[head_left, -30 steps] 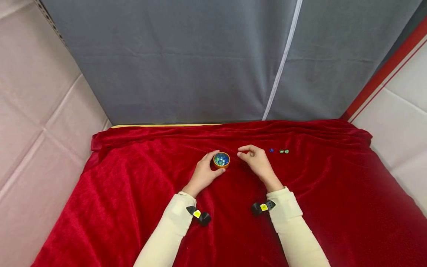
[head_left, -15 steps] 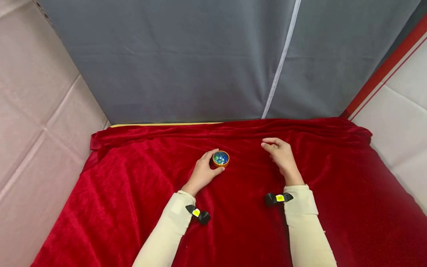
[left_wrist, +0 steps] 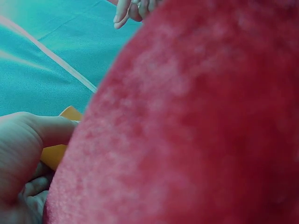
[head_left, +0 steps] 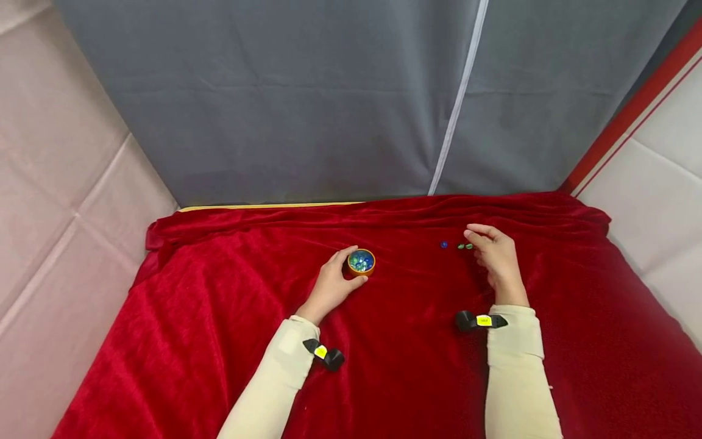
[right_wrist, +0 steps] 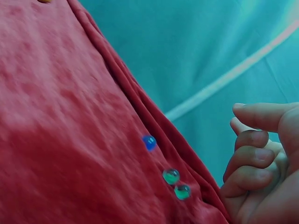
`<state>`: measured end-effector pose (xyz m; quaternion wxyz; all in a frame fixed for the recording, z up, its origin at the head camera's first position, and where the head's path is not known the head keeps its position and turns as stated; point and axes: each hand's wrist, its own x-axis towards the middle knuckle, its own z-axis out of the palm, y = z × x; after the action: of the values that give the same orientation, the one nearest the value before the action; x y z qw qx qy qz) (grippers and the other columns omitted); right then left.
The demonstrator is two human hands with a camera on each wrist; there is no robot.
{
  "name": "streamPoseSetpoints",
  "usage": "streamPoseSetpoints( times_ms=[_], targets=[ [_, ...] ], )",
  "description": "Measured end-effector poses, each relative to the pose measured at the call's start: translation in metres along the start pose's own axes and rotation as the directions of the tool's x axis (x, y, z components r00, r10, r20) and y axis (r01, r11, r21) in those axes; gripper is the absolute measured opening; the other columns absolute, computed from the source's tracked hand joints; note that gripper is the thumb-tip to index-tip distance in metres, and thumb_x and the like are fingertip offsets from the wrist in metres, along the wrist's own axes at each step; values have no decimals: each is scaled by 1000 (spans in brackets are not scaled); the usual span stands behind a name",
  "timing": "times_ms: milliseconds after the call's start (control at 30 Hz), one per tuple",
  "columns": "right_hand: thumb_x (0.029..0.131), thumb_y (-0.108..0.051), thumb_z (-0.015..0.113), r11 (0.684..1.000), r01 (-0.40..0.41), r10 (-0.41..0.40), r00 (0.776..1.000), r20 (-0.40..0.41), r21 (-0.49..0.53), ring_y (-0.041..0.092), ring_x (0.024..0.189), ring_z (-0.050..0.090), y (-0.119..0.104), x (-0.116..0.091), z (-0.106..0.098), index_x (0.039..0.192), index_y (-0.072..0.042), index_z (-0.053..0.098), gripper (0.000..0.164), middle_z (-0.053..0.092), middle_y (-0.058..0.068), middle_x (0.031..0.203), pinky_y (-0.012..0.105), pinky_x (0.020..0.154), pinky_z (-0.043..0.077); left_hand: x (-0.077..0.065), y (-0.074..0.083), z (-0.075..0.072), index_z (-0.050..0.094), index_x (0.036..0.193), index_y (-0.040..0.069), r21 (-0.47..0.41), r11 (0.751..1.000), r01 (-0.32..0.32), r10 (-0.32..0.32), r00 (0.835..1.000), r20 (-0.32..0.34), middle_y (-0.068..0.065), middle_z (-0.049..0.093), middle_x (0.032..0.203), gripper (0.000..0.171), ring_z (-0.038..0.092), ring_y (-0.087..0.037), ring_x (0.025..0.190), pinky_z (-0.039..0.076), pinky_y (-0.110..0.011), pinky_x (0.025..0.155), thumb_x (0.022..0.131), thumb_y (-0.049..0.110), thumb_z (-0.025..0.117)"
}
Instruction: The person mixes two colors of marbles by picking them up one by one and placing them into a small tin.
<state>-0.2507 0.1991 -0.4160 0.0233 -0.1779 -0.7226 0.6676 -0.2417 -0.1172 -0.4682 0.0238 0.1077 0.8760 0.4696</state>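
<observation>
My left hand (head_left: 331, 281) holds a small round orange bowl (head_left: 361, 274) by its sides, thumb on the near side and fingers on the far side. Blue and green glass marbles (head_left: 361, 261) fill it. In the left wrist view, fabric hides much of the yellow-orange bowl (left_wrist: 55, 156) beside the thumb. My right hand (head_left: 498, 259) hovers just right of a blue marble (right_wrist: 149, 142) and two green marbles (right_wrist: 171, 176) on the cloth. Its thumb and index finger are apart with nothing between them, and the other fingers curl loosely.
Red velvet cloth (head_left: 395, 366) covers the table, with thick folds along the back edge. Behind it hangs a grey curtain (head_left: 274, 110) with a pale stripe. Whitish panels (head_left: 71, 201) stand at both sides.
My right hand has moved right, away from the bowl, past the loose marbles. It hid them half a second ago; they show again now. My left hand keeps its hold on the bowl.
</observation>
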Motion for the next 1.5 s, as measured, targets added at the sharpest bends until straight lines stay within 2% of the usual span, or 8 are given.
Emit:
streamPoseSetpoints(
  times_ms=[133, 300, 500, 667, 800, 967, 1100, 1500],
  targets=[
    [90, -18, 66, 996, -38, 41, 999, -32, 83, 0, 46, 44, 3, 2, -10, 96, -27, 66, 10, 60, -17, 62, 16, 43, 37, -3, 0, -2, 49, 139, 12, 9, 1000, -12, 12, 1000, -9, -13, 56, 134, 65, 54, -31, 123, 42, -47, 107, 80, 18, 77],
    [91, -19, 65, 991, -73, 80, 995, -56, 114, 2, 48, 46, 7, 5, -22, 93, -30, 65, 10, 61, -16, 67, 16, 44, 39, -3, -1, -4, 49, 139, 12, 12, 1000, -7, 7, 1000, -16, -13, 56, 134, 65, 54, -31, 123, 43, -47, 107, 80, 19, 77],
    [91, -21, 66, 990, -96, 102, 993, -54, 108, 2, 44, 42, 13, 8, -26, 95, -28, 65, 8, 57, -14, 62, 16, 41, 35, -4, -1, -4, 49, 139, 12, 6, 1000, -3, 3, 1000, -15, -12, 56, 134, 65, 54, -31, 122, 43, -47, 106, 81, 19, 76],
    [91, -23, 65, 992, -115, 116, 993, -26, 55, 2, 44, 41, 20, 11, -26, 105, -22, 63, 14, 55, -16, 58, 17, 41, 35, -5, -1, -3, 48, 140, 13, 1, 1000, 13, -13, 1000, -5, -12, 55, 135, 66, 53, -31, 123, 43, -47, 107, 81, 19, 76],
    [91, -21, 65, 994, -106, 107, 994, -27, 23, 1, 44, 40, 27, 13, -25, 104, -20, 62, 13, 55, -16, 58, 17, 41, 34, -5, 0, -2, 48, 140, 13, 2, 1000, 9, -9, 1000, -4, -12, 55, 135, 66, 53, -31, 123, 43, -47, 107, 81, 19, 77],
    [91, -19, 63, 991, -79, 71, 995, -75, -110, 0, 44, 39, 34, 16, -22, 102, -18, 60, 11, 50, -17, 55, 17, 40, 33, -5, 0, 0, 48, 140, 13, 1, 1000, -4, 4, 1000, 3, -12, 55, 136, 66, 53, -30, 123, 43, -46, 106, 81, 19, 76],
    [91, -20, 63, 978, -70, 51, 994, -98, -197, 1, 44, 36, 36, 16, -19, 109, -11, 60, 19, 43, -17, 50, 19, 39, 31, -6, 1, 1, 48, 140, 13, -2, 1000, -3, 3, 1000, 9, -11, 55, 136, 66, 53, -30, 123, 43, -46, 106, 81, 19, 76],
    [90, -22, 65, 964, -34, 22, 999, -48, -265, 1, 44, 32, 36, 16, -18, 121, 0, 58, 38, 36, -18, 46, 19, 41, 30, -7, 1, -1, 48, 140, 13, 6, 1000, -7, 6, 1000, 3, -12, 55, 135, 66, 53, -31, 123, 43, -47, 107, 81, 19, 76]
  ],
)
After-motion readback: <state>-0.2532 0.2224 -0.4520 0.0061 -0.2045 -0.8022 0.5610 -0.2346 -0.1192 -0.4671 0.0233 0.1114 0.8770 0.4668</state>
